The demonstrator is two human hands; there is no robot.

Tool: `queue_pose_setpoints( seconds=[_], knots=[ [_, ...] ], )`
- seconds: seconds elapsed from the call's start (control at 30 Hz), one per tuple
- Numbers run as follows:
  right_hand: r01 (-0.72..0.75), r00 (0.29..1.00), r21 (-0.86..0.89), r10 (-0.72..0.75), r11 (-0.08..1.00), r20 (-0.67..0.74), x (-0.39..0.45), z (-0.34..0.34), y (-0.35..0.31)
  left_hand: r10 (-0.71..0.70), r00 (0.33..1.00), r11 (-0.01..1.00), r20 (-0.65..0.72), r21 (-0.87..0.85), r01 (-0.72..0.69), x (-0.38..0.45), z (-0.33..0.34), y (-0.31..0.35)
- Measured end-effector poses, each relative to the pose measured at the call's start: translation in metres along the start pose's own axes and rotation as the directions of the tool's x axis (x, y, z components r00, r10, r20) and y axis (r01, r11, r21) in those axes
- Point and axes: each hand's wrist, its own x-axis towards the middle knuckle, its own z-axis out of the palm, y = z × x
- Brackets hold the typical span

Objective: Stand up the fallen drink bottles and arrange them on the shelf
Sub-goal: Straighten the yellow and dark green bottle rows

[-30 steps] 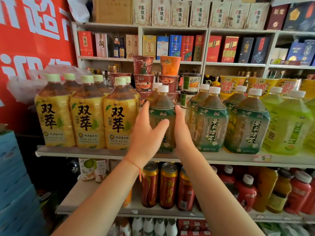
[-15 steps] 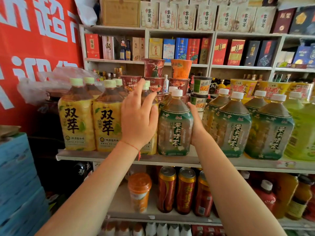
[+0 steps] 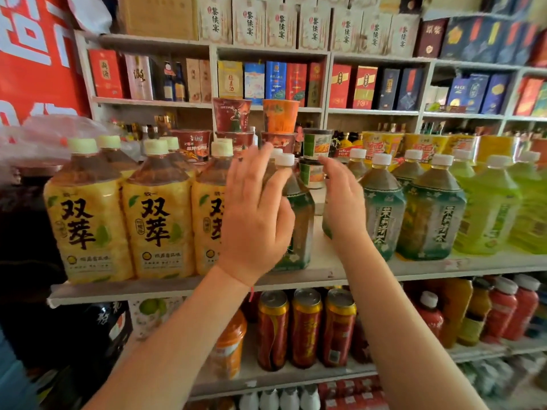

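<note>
Shelf point(image 3: 325, 273) bottle point(image 3: 299, 214) stands upright, seemingly between open hands point(image 3: 254, 226).

Single head-worn view; faced forward, slightly down, close to the drinks shelf point(image 3: 325, 272), with both forearms reaching in from below.

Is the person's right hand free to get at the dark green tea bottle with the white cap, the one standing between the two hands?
Probably yes. The right hand is open beside the green tea bottle, with nothing between them. The left hand covers only the bottle's other side.
</note>
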Motion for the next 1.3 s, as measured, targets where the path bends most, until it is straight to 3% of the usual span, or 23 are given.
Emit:
queue_pose_setpoints(
  seconds=[0.07, 0.13, 0.17, 0.23, 0.27, 0.37, 0.5, 0.6, 0.63, 0.73, 0.83, 1.17, 1.23, 1.3],
  knots=[
    [0.253, 0.952, -0.134, -0.272, 0.958, -0.144, -0.001, -0.020, -0.007, 0.067, 0.998, 0.982, 0.000, -0.178, -0.066, 0.002, 0.006, 0.023],
    [0.306, 0.886, -0.316, -0.390, 0.898, -0.252, 0.004, -0.047, 0.005, 0.020, 0.997, 0.943, 0.069, -0.332, 0.004, -0.002, 0.019, 0.052],
    [0.274, 0.883, -0.352, -0.380, 0.895, -0.277, 0.007, -0.060, 0.014, -0.032, 0.992, 0.918, 0.123, -0.389, 0.078, -0.004, 0.028, 0.063],
    [0.107, 0.943, -0.287, -0.189, 0.952, -0.275, 0.015, -0.080, 0.033, -0.194, 0.943, 0.832, 0.270, -0.464, 0.304, -0.004, 0.048, 0.086],
    [-0.008, 0.965, -0.227, -0.052, 0.974, -0.256, 0.019, -0.087, 0.040, -0.298, 0.881, 0.756, 0.367, -0.473, 0.453, 0.001, 0.056, 0.096],
    [-0.376, 0.914, -0.014, 0.368, 0.926, -0.169, 0.031, -0.107, 0.050, -0.532, 0.608, 0.385, 0.590, -0.471, 0.794, 0.021, 0.088, 0.116],
    [-0.577, 0.816, 0.154, 0.574, 0.802, 0.068, 0.039, -0.121, 0.058, -0.649, 0.364, 0.075, 0.667, -0.421, 0.904, 0.019, 0.141, 0.103],
    [-0.669, 0.743, 0.180, 0.642, 0.721, 0.188, 0.055, -0.124, 0.071, -0.688, 0.270, -0.067, 0.674, -0.430, 0.901, 0.006, 0.169, 0.087],
    [-0.688, 0.724, 0.159, 0.652, 0.708, 0.226, 0.058, -0.126, 0.070, -0.702, 0.240, -0.086, 0.671, -0.414, 0.906, 0.011, 0.164, 0.094],
    [-0.689, 0.718, 0.143, 0.639, 0.711, 0.276, 0.062, -0.126, 0.068, -0.711, 0.246, -0.108, 0.659, -0.448, 0.888, 0.030, 0.147, 0.116],
    [-0.688, 0.713, 0.161, 0.617, 0.708, 0.333, 0.065, -0.127, 0.070, -0.721, 0.208, -0.147, 0.661, -0.440, 0.886, 0.033, 0.145, 0.121],
    [-0.695, 0.696, 0.175, 0.591, 0.697, 0.408, 0.039, -0.113, 0.058, -0.756, 0.216, -0.127, 0.618, -0.462, 0.878, 0.031, 0.106, 0.124],
    [-0.689, 0.696, 0.166, 0.582, 0.705, 0.420, 0.036, -0.108, 0.057, -0.776, 0.210, -0.105, 0.595, -0.449, 0.887, 0.032, 0.094, 0.124],
    [-0.680, 0.701, 0.162, 0.568, 0.715, 0.432, 0.035, -0.105, 0.058, -0.787, 0.276, 0.035, 0.551, -0.408, 0.912, 0.033, 0.085, 0.124]
  ],
)
